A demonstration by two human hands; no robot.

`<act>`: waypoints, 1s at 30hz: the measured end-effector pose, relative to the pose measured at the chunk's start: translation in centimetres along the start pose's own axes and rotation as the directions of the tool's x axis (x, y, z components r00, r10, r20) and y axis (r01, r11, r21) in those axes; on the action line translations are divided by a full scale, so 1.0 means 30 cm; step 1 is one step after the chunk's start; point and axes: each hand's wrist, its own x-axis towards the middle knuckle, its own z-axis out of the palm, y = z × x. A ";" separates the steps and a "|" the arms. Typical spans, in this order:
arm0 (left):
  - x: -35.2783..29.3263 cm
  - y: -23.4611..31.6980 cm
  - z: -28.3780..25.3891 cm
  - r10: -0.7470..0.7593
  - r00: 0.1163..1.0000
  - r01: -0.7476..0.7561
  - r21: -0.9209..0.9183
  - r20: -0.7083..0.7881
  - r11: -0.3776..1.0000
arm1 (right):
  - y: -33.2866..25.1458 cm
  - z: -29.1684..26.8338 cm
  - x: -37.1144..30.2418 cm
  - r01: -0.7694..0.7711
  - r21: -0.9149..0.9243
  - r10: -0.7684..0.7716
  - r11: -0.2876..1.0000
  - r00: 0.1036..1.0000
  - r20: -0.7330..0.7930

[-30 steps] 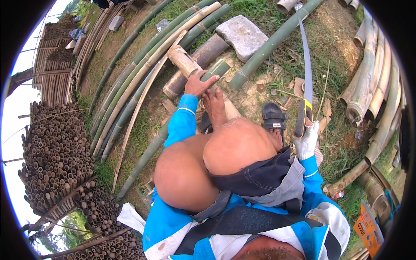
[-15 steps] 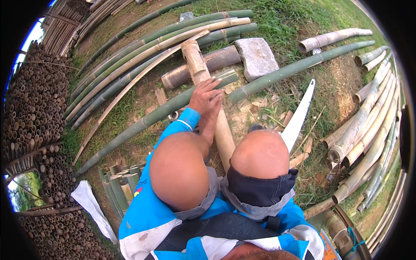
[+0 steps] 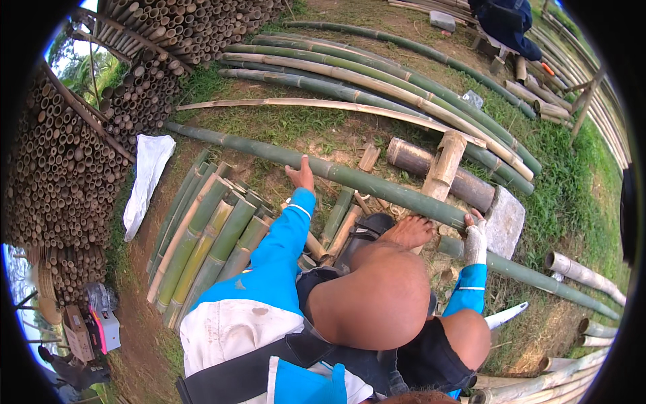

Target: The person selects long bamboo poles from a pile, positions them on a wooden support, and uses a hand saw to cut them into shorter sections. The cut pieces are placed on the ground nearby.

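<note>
A long green bamboo pole (image 3: pixel 390 187) lies across in front of me, resting near its right end on a pale bamboo piece (image 3: pixel 444 165). My left hand (image 3: pixel 301 176), bare, holds its middle from the near side, thumb up over it. At the pole's right end is my right hand (image 3: pixel 475 236), in a pale glove with bare fingertips, fingers curled over the end. Just below, another green bamboo length (image 3: pixel 531 275) runs off to the right. Beside my right knee shows the white saw blade (image 3: pixel 508 315); its handle is hidden.
Several cut green bamboo pieces (image 3: pixel 222 236) stand bundled at my left, near a white sack (image 3: pixel 147 176). A thick brown bamboo log (image 3: pixel 410 156) and a stone block (image 3: pixel 505 222) lie at the right. Long poles (image 3: pixel 350 77) lie beyond; stacked bamboo (image 3: pixel 67 168) rises far left.
My view has swung left. My hands, together near the pole's right end before, are now apart: the left farther left along the pole, the right at its end.
</note>
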 end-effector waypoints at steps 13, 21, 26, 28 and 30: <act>0.059 0.173 -0.173 -0.312 0.885 0.426 -0.332 0.345 0.842 | -0.177 -0.162 -0.326 0.122 0.062 -0.116 0.991 0.989 -0.096; -0.338 0.244 -0.086 -0.276 0.831 0.414 -0.206 0.484 0.887 | -0.175 -0.509 -0.417 0.210 0.170 -0.153 0.963 0.942 -0.299; -0.382 0.389 0.065 -0.176 0.738 0.369 -0.170 0.651 0.914 | -0.131 -0.576 -0.546 0.369 0.100 -0.295 0.924 0.854 -0.428; -0.349 0.459 0.117 -0.111 0.737 0.313 -0.192 0.667 0.930 | -0.170 -0.498 -0.596 0.401 0.126 -0.310 0.907 0.840 -0.445; -0.287 0.497 0.206 -0.038 0.688 0.275 -0.212 0.724 0.938 | -0.296 -0.377 -0.602 0.420 0.118 -0.318 0.900 0.818 -0.480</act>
